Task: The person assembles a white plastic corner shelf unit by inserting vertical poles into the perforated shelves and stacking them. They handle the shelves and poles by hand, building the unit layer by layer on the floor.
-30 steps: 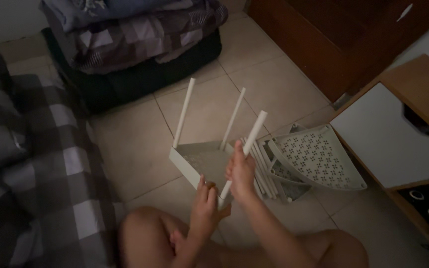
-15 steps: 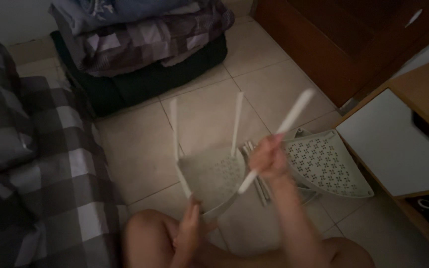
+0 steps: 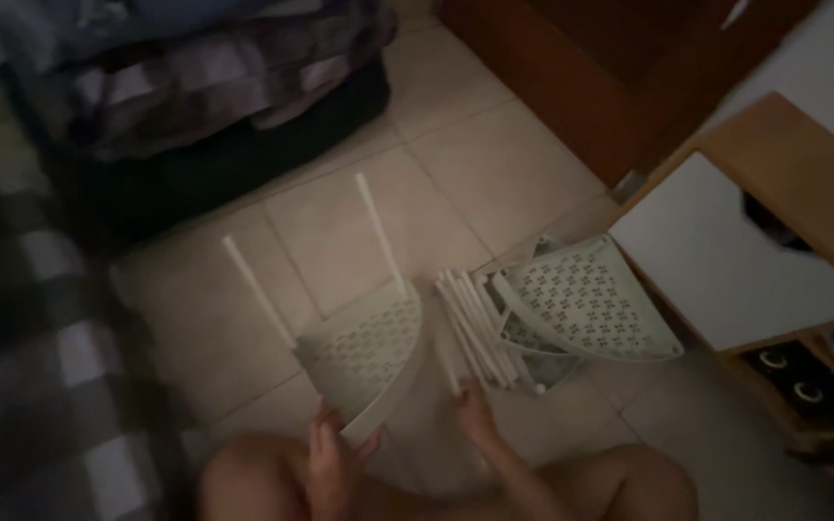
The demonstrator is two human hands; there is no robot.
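Although the dim, blurred head view hides fine detail, a pale green perforated plastic corner shelf panel lies tilted on the beige tiled floor just below centre, with two white plastic poles standing up from it toward 11 and 12 o'clock. Its lower edge, at 7 o'clock, is partly covered by the left hand, whose fingers curl narrowly around that rim in a grip. At 3 o'clock from the panel, the right hand reaches to a bundle of loose white plastic poles lying on the floor; whether its fingers close on a pole or only touch the nearest end cannot be told. Just beyond the bundle, at 3 o'clock, rests a stack of matching pale green perforated shelf panels, the lower ones mostly hidden beneath the top one. Farther out, a wooden cabinet with a white top is cut off at the right edge, folded checked blankets fill 11 o'clock, and bare knees are cropped by the bottom edge.
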